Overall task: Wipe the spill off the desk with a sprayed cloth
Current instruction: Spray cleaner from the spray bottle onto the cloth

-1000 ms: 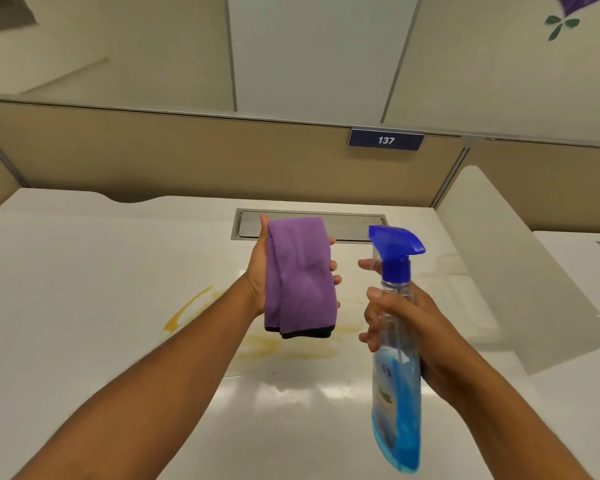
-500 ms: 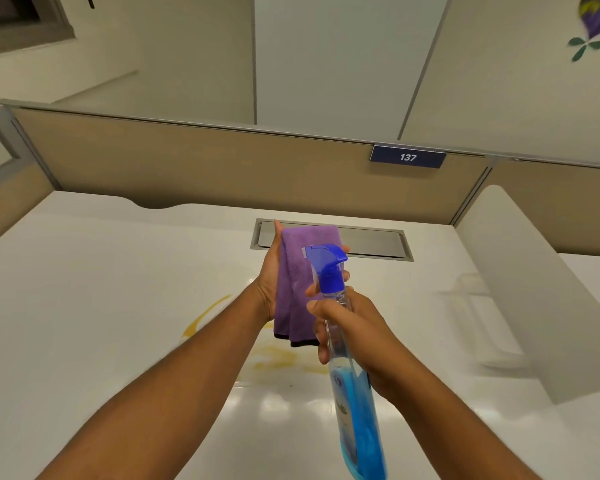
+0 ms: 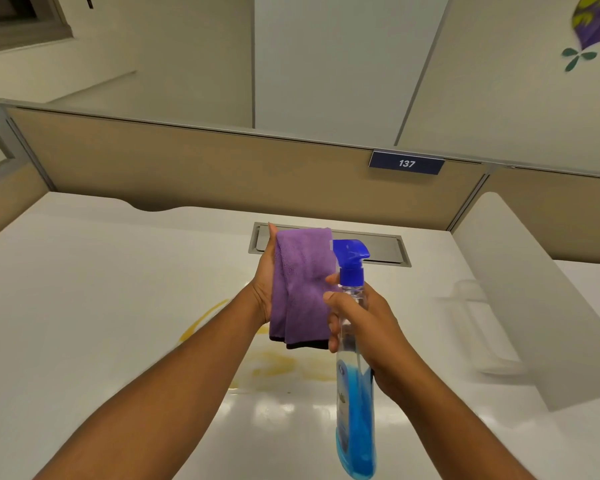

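Observation:
A folded purple cloth (image 3: pixel 300 289) hangs upright in my left hand (image 3: pixel 263 289), held above the white desk (image 3: pixel 84 289). My right hand (image 3: pixel 368 327) grips a clear spray bottle (image 3: pixel 355 393) of blue liquid around its neck. Its blue nozzle (image 3: pixel 350 252) points left, almost touching the cloth's right edge. A yellow spill (image 3: pixel 281 367) is smeared on the desk under both hands, with a curved streak (image 3: pixel 201 322) reaching out to the left. Part of the spill is hidden by my arms and the cloth.
A grey metal cable flap (image 3: pixel 378 249) sits in the desk behind my hands. Tan partition walls (image 3: pixel 187 168) enclose the back and left, with a blue "137" sign (image 3: pixel 406 163). A white divider panel (image 3: pixel 534 289) stands to the right.
My right hand has brought the spray bottle left, from well apart from the cloth to right beside it, nozzle at the cloth's edge. My left hand has kept the cloth raised.

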{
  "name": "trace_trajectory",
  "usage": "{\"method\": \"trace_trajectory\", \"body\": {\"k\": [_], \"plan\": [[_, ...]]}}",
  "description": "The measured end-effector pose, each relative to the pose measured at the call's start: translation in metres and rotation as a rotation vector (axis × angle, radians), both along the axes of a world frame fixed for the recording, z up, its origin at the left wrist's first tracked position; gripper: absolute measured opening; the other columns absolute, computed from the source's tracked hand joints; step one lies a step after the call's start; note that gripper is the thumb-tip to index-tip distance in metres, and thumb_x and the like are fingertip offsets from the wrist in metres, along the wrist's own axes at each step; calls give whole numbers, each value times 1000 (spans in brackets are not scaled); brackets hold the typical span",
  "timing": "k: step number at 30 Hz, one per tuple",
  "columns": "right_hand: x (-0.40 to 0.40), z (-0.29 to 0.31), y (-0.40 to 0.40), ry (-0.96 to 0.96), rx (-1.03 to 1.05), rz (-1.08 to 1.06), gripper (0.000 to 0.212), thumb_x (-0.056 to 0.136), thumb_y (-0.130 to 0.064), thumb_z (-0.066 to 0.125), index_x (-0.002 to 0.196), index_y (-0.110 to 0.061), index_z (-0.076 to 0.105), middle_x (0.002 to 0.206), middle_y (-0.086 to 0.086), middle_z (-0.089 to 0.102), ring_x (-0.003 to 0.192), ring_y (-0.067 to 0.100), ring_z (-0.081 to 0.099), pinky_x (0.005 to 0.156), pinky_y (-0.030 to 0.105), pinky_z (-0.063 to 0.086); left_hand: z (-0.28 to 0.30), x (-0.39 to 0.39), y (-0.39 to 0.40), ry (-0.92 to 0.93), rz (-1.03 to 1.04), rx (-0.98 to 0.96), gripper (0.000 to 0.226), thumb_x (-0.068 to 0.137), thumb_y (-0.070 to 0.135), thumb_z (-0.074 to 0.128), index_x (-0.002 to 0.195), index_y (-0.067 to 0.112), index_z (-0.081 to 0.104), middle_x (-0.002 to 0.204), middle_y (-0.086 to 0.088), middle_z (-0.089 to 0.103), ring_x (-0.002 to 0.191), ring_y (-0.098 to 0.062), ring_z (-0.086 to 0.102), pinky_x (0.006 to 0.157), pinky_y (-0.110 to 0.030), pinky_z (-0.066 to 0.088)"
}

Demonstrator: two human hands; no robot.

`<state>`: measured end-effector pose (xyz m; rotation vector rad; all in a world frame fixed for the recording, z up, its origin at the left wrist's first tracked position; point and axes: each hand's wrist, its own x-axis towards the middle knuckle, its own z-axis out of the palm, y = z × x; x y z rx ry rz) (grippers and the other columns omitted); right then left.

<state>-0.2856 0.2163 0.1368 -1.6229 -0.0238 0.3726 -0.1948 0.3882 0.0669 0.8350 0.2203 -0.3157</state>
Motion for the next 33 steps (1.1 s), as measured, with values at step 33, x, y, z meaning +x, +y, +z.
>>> {"method": "trace_trajectory", "body": {"k": [33], "plan": [[-32, -23, 8, 58, -78, 133, 39, 74, -52, 69, 102, -26, 64, 71, 2, 67, 59, 19, 66, 65, 33, 63, 2, 2, 11, -175, -268, -171, 127, 81, 98, 21, 163, 3, 38, 120, -19, 69, 116, -43, 59, 123, -75, 21]]}}
